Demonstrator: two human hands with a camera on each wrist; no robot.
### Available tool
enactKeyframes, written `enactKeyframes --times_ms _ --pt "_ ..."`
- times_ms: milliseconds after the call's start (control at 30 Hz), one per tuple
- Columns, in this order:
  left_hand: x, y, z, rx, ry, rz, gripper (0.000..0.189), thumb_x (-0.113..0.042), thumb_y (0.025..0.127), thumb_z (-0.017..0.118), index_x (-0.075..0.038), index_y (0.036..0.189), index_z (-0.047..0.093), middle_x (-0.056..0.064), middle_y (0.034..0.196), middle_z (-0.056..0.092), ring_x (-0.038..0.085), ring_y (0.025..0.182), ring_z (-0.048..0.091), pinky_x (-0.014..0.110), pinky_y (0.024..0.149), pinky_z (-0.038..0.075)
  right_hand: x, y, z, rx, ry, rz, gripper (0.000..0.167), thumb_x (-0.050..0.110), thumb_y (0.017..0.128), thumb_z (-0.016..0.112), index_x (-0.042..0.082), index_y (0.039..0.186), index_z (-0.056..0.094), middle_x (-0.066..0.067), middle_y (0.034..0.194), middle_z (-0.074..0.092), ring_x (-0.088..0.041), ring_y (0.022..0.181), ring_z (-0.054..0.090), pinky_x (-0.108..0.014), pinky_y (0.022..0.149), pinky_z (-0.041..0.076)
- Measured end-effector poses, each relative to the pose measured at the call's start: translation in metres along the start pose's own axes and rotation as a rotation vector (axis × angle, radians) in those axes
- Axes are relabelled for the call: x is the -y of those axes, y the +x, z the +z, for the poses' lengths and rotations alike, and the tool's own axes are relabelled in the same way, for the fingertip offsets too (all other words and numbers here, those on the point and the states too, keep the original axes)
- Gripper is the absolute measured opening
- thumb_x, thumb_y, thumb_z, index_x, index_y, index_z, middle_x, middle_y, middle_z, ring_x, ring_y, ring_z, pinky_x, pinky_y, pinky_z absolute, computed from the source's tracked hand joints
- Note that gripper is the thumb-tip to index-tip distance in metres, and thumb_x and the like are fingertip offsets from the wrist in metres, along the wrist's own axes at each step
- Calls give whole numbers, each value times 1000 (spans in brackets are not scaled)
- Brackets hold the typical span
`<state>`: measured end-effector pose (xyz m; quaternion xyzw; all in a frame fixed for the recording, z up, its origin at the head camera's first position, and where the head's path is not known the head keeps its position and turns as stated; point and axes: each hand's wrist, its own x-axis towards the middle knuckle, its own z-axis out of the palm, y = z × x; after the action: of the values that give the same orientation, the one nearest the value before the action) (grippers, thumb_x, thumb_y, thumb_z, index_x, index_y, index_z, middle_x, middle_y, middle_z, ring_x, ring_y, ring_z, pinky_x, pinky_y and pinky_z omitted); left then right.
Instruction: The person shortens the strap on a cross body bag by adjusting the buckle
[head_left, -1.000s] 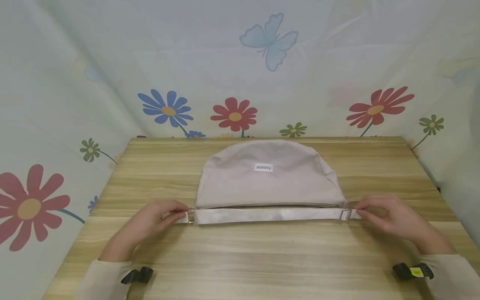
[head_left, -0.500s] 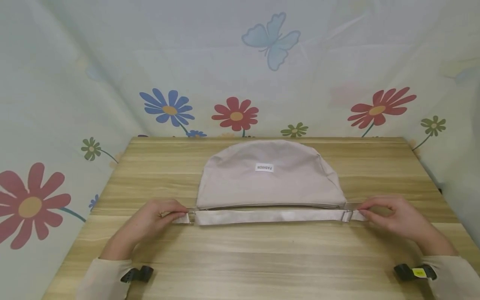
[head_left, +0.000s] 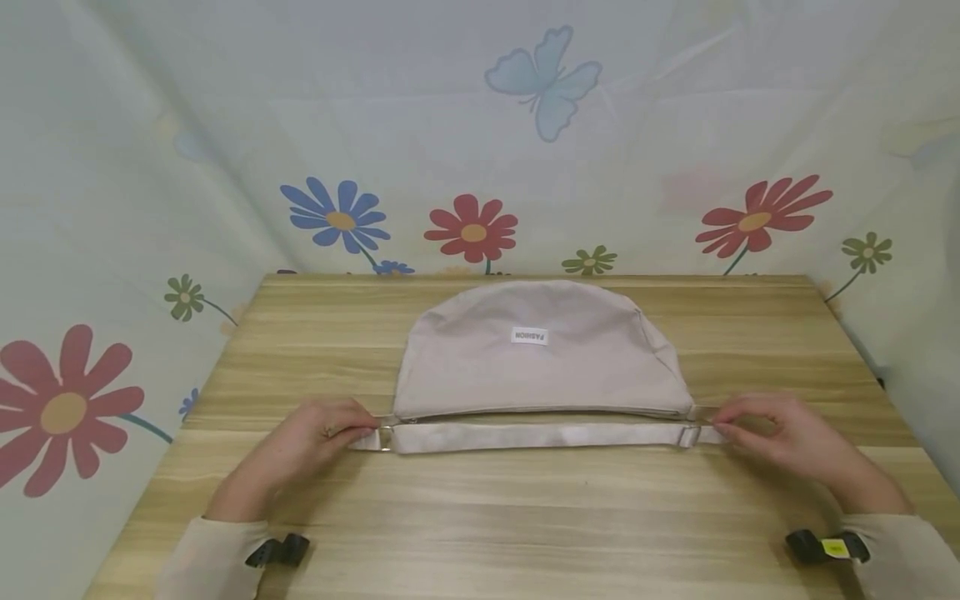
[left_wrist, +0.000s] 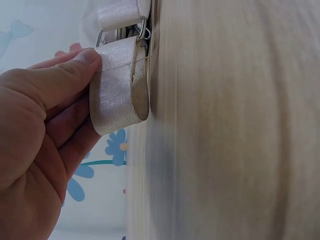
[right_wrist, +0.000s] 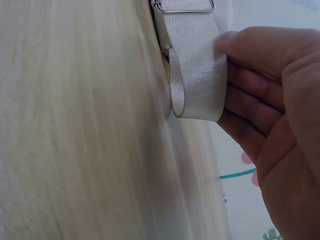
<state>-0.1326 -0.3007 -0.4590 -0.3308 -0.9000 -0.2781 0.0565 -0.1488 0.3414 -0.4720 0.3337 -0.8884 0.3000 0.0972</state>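
A pale pink, half-round bag (head_left: 540,367) lies flat on the table, its white label upside down and its straight zipped edge towards me. Along that edge runs a whitish webbing strap (head_left: 536,436), stretched straight between two metal buckles. My left hand (head_left: 311,433) pinches the strap's folded loop (left_wrist: 117,90) between thumb and fingers, just outside the left metal ring (head_left: 386,437). At the other end my right hand (head_left: 776,433) pinches the strap's right loop (right_wrist: 197,75), beside the slider buckle (head_left: 688,436). Both loops double back towards the bag's corners.
The wooden table (head_left: 510,525) reaches back to a pale curtain (head_left: 360,100) printed with flowers and a butterfly. Black wrist bands (head_left: 279,550) sit at both sleeve cuffs.
Both hands keep their pinch on the strap with only tiny shifts. The right end of the strap moves slightly, and the bag stays put.
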Motion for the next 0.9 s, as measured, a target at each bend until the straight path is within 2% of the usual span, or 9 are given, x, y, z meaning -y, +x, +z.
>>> enactKeyframes --times_ms 133,200,367,633,767,900 --pt "-1 0 1 11 19 -38 29 3 90 82 -18 109 84 -8 107 82 8 98 75 30 86 62 2 1 -1 17 -8 39 44 -11 74 89 24 100 81 5 100 81 6 95 68 -5 86 48" --pt "-1 0 1 16 20 -39 28 3 90 81 -17 110 84 -8 107 82 7 98 75 31 86 63 1 0 -1 10 -7 31 45 -13 73 89 23 100 81 4 100 81 7 96 68 -4 87 47" --pt "-1 1 1 35 34 -15 27 4 91 80 -16 110 84 -9 107 81 10 99 75 35 88 63 -4 -2 3 -13 7 -31 50 -14 67 90 23 98 80 1 99 81 5 98 69 -3 93 45" --pt "-2 1 4 45 93 40 29 8 88 80 -11 110 84 -3 111 80 21 102 76 44 91 63 -4 -4 6 -19 38 -9 48 -16 69 89 21 98 81 1 103 80 8 102 67 -2 95 44" --pt "-3 2 5 48 120 34 27 7 88 81 -11 108 85 -4 110 79 19 103 76 42 91 63 -1 -2 6 -19 67 0 45 -18 71 87 19 98 83 1 104 79 9 103 66 -2 94 45" --pt "-6 2 4 71 128 10 26 6 89 81 -11 108 85 -4 111 79 19 105 75 42 92 63 -2 0 8 -21 57 -37 46 -19 69 87 18 97 83 1 103 78 6 102 67 -3 94 45"
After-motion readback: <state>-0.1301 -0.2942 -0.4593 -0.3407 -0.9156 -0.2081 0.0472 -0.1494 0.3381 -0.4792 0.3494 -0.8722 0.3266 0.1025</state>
